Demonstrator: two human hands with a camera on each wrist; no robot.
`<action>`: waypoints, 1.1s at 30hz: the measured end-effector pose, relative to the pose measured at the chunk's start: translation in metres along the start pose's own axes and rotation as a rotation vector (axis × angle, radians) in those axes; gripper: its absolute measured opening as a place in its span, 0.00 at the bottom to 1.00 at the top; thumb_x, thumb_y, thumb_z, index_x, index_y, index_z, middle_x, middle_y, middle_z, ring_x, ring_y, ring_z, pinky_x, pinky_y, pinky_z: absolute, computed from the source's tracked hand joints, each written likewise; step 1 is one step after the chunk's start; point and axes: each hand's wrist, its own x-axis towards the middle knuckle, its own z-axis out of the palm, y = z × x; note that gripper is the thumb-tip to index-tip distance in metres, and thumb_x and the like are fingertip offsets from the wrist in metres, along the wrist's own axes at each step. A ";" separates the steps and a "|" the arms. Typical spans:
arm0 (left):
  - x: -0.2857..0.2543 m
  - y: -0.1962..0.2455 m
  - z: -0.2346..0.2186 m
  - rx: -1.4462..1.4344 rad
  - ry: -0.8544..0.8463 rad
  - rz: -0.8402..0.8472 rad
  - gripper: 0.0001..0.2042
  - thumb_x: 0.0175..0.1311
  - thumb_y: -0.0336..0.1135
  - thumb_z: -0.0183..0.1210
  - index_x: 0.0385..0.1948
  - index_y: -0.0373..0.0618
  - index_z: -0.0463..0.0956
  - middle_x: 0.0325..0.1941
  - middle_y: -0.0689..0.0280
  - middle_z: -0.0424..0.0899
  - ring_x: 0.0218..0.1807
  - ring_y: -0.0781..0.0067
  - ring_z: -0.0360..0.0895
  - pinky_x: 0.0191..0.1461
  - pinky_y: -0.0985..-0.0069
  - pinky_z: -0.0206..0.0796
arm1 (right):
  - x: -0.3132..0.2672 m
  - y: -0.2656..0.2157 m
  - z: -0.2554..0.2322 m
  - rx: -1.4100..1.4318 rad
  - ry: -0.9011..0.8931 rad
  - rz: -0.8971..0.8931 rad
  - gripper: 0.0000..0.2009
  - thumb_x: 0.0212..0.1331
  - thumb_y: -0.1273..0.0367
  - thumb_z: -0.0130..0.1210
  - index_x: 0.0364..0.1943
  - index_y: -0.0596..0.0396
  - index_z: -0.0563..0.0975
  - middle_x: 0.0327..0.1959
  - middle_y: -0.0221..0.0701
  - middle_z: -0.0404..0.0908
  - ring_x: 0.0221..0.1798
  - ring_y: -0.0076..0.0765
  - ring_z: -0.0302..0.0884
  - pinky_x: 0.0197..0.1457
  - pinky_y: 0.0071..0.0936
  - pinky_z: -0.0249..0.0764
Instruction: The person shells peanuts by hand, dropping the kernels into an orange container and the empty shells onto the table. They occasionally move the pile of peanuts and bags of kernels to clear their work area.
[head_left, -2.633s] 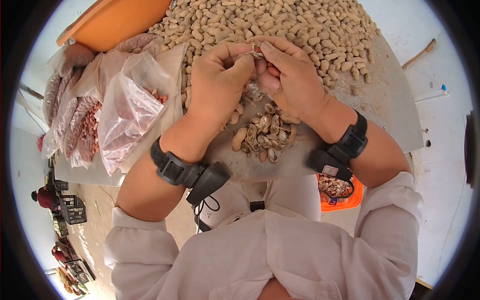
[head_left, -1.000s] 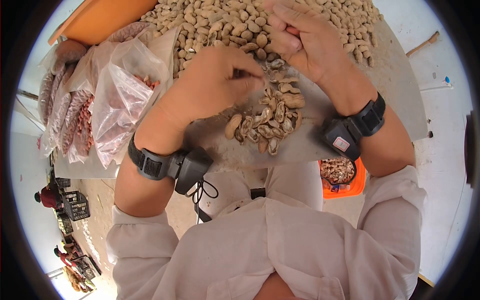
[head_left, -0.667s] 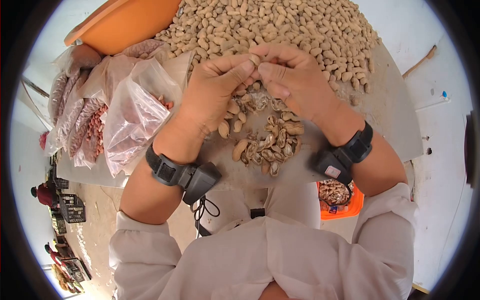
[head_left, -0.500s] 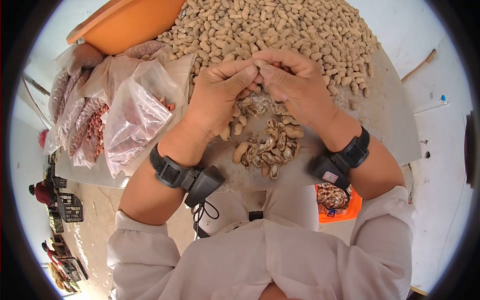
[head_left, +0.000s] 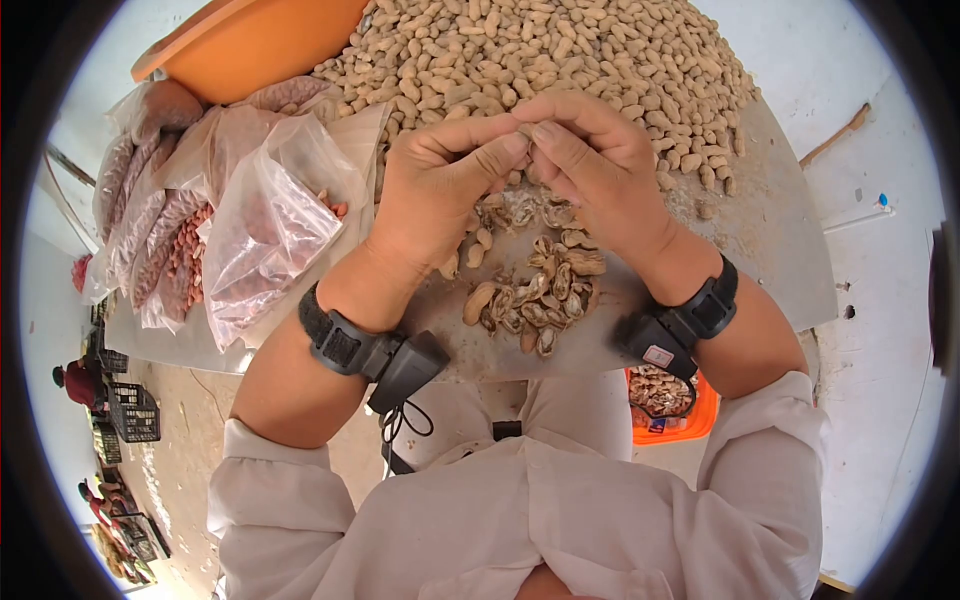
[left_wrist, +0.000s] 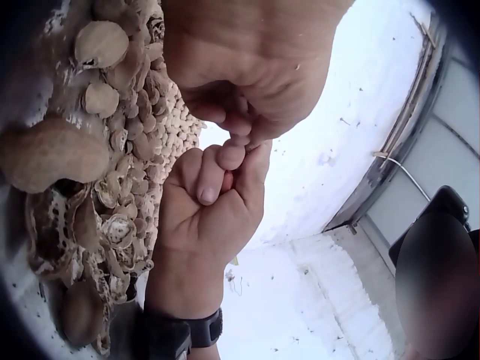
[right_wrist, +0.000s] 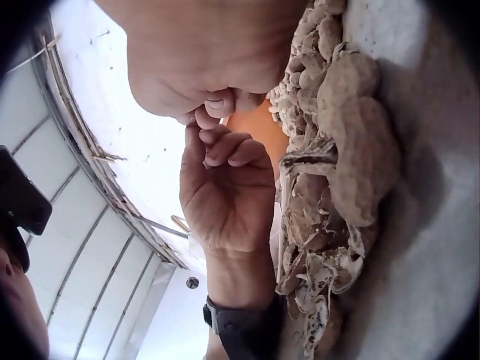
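Observation:
Both hands meet fingertip to fingertip in front of the peanut pile. My left hand (head_left: 432, 185) pinches a small unshelled peanut (head_left: 526, 131) between thumb and forefinger, and my right hand (head_left: 612, 175) pinches it from the other side. The fingers mostly hide this peanut. In the left wrist view a red peanut kernel (left_wrist: 227, 180) shows among the curled fingers of the right hand. Below the hands lie split peanut shells (head_left: 545, 290) with a few whole pods among them. The right wrist view has the left hand (right_wrist: 229, 199) with its fingers curled inward.
A large heap of unshelled peanuts (head_left: 560, 55) covers the back of the table (head_left: 770, 230). At left are an orange basin (head_left: 250, 50) and clear plastic bags (head_left: 270, 240) with red kernels. An orange container (head_left: 690, 420) of shells stands below the table's front edge.
One second ago the hands were apart, the left over the shells and the right at the heap. They have since come together on a peanut; over the last half second they barely move.

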 end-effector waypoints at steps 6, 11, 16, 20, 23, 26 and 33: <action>-0.004 0.004 0.007 0.001 -0.028 0.136 0.08 0.58 0.27 0.57 0.39 0.37 0.78 0.27 0.69 0.78 0.27 0.84 0.69 0.30 0.87 0.61 | -0.002 0.001 0.006 -0.101 0.065 -0.147 0.06 0.60 0.71 0.50 0.36 0.59 0.70 0.28 0.27 0.75 0.27 0.15 0.67 0.31 0.13 0.67; -0.004 0.001 0.012 0.029 0.065 0.166 0.05 0.58 0.27 0.57 0.33 0.36 0.78 0.26 0.69 0.80 0.27 0.86 0.72 0.30 0.89 0.65 | -0.002 0.006 0.010 -0.144 0.091 -0.206 0.04 0.60 0.72 0.48 0.35 0.60 0.70 0.27 0.28 0.75 0.28 0.17 0.70 0.31 0.14 0.68; -0.007 0.004 0.022 -0.051 0.097 0.182 0.04 0.58 0.26 0.54 0.31 0.35 0.75 0.26 0.67 0.80 0.26 0.87 0.72 0.29 0.89 0.64 | -0.002 0.008 0.015 -0.308 0.143 -0.218 0.04 0.60 0.73 0.47 0.36 0.59 0.70 0.25 0.29 0.75 0.27 0.19 0.71 0.30 0.16 0.68; -0.007 0.000 0.021 -0.023 0.101 0.157 0.05 0.58 0.26 0.54 0.32 0.35 0.75 0.26 0.67 0.80 0.26 0.87 0.73 0.29 0.89 0.64 | -0.002 0.011 0.017 -0.275 0.188 -0.143 0.05 0.63 0.71 0.44 0.38 0.58 0.69 0.24 0.25 0.71 0.24 0.15 0.65 0.25 0.13 0.62; -0.007 -0.002 0.021 -0.028 0.095 0.148 0.05 0.59 0.26 0.53 0.33 0.34 0.75 0.26 0.67 0.80 0.27 0.86 0.73 0.29 0.89 0.64 | -0.001 0.009 0.020 0.018 0.210 0.007 0.06 0.63 0.68 0.44 0.35 0.57 0.70 0.21 0.24 0.68 0.20 0.16 0.61 0.22 0.14 0.58; -0.006 0.000 0.022 -0.043 0.081 0.142 0.06 0.59 0.26 0.53 0.35 0.33 0.76 0.27 0.67 0.80 0.27 0.86 0.73 0.29 0.89 0.64 | 0.000 0.011 0.019 0.291 0.216 0.148 0.08 0.64 0.66 0.43 0.32 0.56 0.70 0.18 0.24 0.65 0.17 0.17 0.56 0.19 0.15 0.54; -0.004 0.000 0.021 0.110 0.090 0.149 0.09 0.60 0.27 0.54 0.38 0.33 0.76 0.28 0.67 0.80 0.26 0.86 0.73 0.28 0.88 0.65 | -0.001 0.013 0.014 0.562 0.182 0.248 0.10 0.64 0.63 0.44 0.29 0.54 0.69 0.17 0.24 0.64 0.14 0.17 0.52 0.17 0.16 0.48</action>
